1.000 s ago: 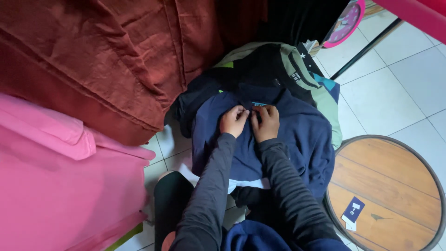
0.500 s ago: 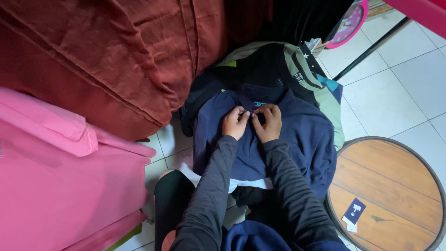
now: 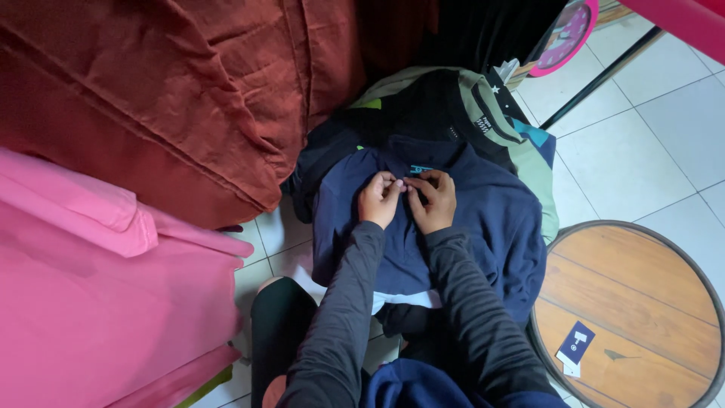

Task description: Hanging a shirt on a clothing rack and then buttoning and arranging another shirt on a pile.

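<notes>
A navy blue shirt (image 3: pixel 483 219) is spread face up on top of a pile of clothes (image 3: pixel 453 113) at the centre of the view, its collar toward twelve o'clock. The placket just below the collar is pinched by both hands. The left hand (image 3: pixel 380 199) is curled nearly closed, with thumb and fingertips pressed together on the fabric at the nine o'clock side of the placket. The right hand (image 3: pixel 433 200) is likewise curled, its fingers bent over and gripping the fabric at the three o'clock side. The two hands are touching each other or very nearly so; whether a button is held between them cannot be told. Both forearms are covered by dark grey sleeves (image 3: pixel 468 317) reaching in from six o'clock.

Beneath the shirt, a black garment and an olive green one are stacked, showing at twelve to one o'clock. A white strip of cloth (image 3: pixel 404 301) is seen at the shirt's lower edge. At four o'clock a round wooden table (image 3: pixel 642 302) is stood on the white tiled floor (image 3: pixel 657 136), with a small dark tag (image 3: pixel 574 346) lying on it. At ten o'clock a rust-red cloth (image 3: pixel 166 91) is draped, and at eight o'clock pink bedding (image 3: pixel 98 287). A pink round clock (image 3: pixel 566 34) is leaned at one o'clock.
</notes>
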